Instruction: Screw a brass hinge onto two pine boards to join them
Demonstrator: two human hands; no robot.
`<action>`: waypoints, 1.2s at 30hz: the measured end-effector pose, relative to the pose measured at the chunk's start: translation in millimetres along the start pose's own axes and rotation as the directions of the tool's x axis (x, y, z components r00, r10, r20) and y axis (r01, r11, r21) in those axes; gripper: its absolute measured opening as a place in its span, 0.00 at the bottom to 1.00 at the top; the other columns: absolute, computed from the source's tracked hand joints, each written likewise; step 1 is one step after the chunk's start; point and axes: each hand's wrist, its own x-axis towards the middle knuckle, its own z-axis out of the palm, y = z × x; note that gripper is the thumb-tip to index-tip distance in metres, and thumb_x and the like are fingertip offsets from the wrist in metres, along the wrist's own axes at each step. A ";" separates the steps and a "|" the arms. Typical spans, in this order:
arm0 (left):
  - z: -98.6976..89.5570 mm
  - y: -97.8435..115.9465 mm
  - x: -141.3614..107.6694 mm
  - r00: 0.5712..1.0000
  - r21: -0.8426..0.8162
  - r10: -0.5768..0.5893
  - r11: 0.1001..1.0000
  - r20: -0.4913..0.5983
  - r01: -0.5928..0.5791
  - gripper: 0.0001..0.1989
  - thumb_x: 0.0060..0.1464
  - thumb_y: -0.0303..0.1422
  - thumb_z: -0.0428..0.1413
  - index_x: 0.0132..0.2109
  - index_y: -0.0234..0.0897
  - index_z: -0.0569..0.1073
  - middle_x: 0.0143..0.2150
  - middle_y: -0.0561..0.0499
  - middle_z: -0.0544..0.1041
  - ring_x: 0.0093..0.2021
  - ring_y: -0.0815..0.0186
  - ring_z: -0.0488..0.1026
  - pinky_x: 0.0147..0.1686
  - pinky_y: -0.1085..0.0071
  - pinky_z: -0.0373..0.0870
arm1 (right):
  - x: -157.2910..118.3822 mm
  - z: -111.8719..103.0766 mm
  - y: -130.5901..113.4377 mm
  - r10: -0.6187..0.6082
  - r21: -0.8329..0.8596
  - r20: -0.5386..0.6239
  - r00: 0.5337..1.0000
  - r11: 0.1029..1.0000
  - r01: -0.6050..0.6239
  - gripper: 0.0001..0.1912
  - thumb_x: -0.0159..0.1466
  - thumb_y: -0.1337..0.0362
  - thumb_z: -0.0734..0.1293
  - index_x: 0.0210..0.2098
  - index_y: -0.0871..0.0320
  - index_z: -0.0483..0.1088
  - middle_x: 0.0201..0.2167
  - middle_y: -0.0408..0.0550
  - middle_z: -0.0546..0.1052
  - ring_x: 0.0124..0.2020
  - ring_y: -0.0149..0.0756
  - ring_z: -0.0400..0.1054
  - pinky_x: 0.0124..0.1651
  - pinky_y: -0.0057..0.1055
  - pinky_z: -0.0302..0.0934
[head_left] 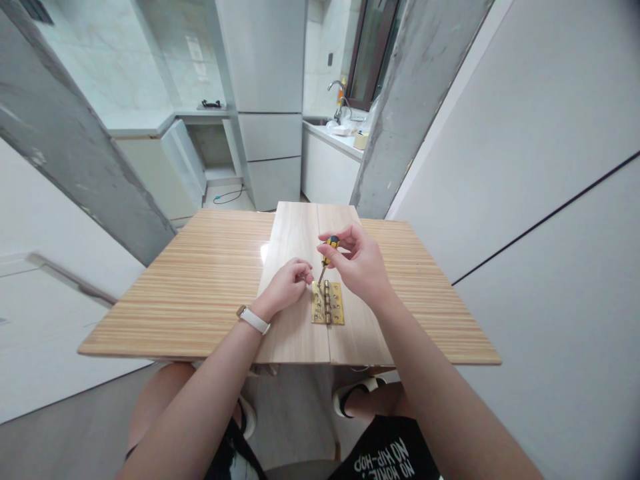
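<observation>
A brass-coloured hinge (pixel 327 303) lies unfolded across the seam between two pale wooden boards (pixel 295 230), with screw holes in both leaves. Between the fingertips of my right hand (pixel 363 263) is the yellow-and-black handle of a screwdriver (pixel 330 250). Its shaft slants down, and the tip meets the upper part of the hinge's left leaf. My left hand (pixel 291 283) rests on the left board, fingers curled in at the hinge's upper left corner. Whatever those fingers may pinch is too small to make out.
Under the boards is a striped wooden table (pixel 200 280), its front edge close to my legs. White panels stand on both sides. Beyond are a fridge (pixel 270 140), a sink counter with a faucet (pixel 340 100), and a cable (pixel 227 197) on the floor.
</observation>
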 end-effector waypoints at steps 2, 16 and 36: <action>-0.9 -2.2 0.8 0.999 -0.021 -0.028 0.999 0.016 0.029 0.14 0.46 0.16 0.48 0.25 0.36 0.73 0.50 0.47 0.77 0.49 0.62 0.76 0.53 0.64 0.69 | 0.1 -0.1 0.0 -0.005 0.003 -0.001 1.000 1.000 0.005 0.21 0.61 0.51 0.78 0.38 0.52 0.65 0.46 0.52 0.83 0.45 0.42 0.79 0.30 0.32 0.75; 2.4 9.1 -4.4 0.993 0.102 0.044 0.993 0.113 -0.055 0.14 0.54 0.26 0.60 0.48 0.39 0.72 0.44 0.49 0.75 0.42 0.60 0.71 0.44 0.64 0.68 | 0.6 -0.6 1.7 -0.004 0.021 0.059 0.998 1.000 0.003 0.15 0.69 0.51 0.70 0.50 0.51 0.77 0.47 0.50 0.83 0.49 0.43 0.79 0.35 0.32 0.76; -5.7 17.4 -7.2 0.966 0.247 0.021 0.965 0.256 -0.087 0.49 0.33 0.56 0.75 0.58 0.39 0.68 0.52 0.44 0.72 0.51 0.48 0.68 0.50 0.54 0.69 | -0.7 3.7 2.7 -0.087 -0.047 0.067 0.994 0.995 0.090 0.10 0.69 0.58 0.70 0.49 0.51 0.79 0.45 0.48 0.82 0.46 0.40 0.78 0.42 0.37 0.76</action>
